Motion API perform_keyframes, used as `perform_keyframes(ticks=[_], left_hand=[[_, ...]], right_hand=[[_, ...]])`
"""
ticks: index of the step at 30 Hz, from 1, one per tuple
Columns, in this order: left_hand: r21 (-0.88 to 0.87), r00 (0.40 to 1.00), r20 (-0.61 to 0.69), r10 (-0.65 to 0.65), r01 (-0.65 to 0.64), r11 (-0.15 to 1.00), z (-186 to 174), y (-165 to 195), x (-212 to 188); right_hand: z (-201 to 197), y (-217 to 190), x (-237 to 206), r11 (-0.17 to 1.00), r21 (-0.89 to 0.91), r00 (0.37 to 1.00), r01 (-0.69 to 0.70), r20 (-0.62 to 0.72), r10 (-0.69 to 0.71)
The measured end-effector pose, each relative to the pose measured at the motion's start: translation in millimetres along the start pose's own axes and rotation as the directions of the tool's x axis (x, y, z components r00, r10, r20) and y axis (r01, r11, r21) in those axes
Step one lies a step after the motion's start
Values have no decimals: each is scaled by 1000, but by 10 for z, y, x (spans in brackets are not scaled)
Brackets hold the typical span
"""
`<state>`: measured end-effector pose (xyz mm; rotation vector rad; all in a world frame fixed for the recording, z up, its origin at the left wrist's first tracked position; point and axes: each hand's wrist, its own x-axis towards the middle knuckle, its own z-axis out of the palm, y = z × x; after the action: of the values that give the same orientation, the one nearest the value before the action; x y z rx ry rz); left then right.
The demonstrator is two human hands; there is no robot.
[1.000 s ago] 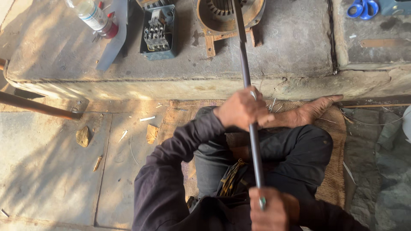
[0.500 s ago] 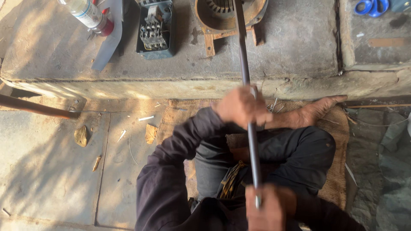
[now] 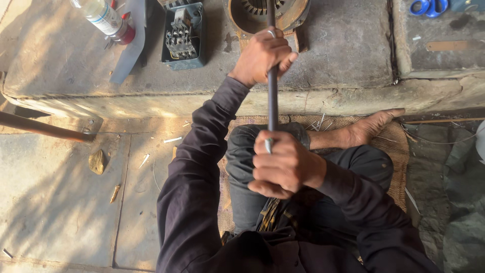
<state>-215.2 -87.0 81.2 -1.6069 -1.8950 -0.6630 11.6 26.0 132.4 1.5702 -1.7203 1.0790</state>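
Concrete ledge (image 3: 343, 55) ran across the top w/ a round motor shell (image 3: 290, 12), switch box (image 3: 183, 35) & bottle (image 3: 103, 17). Left hand (image 3: 262, 55) clenched round a dark metal rod (image 3: 273, 101) near the shell; right hand (image 3: 285, 164) gripped its lower end over the lap.

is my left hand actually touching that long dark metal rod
Touching. The head view shows the left hand wrapped around the metal rod, fingers curled over it near the round motor housing.
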Motion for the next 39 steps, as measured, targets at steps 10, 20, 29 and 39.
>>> perform_keyframes(ticks=[10,20,29,39], left_hand=[[48,997,-54,50,-47,998,42,471,-113],[-20,972,-161,171,-176,984,326,1725,-427],[-57,983,-57,174,-178,982,213,1142,-272],[-40,994,39,-97,99,994,149,-363,186]], right_hand=[[280,-411,-407,987,-117,991,-112,-86,102],[372,-1548,-1475,1000,-23,998,-17,57,18],[244,-993,-1180,999,-22,999,35,19,-35],[41,484,-582,961,-31,908,-275,-338,249]])
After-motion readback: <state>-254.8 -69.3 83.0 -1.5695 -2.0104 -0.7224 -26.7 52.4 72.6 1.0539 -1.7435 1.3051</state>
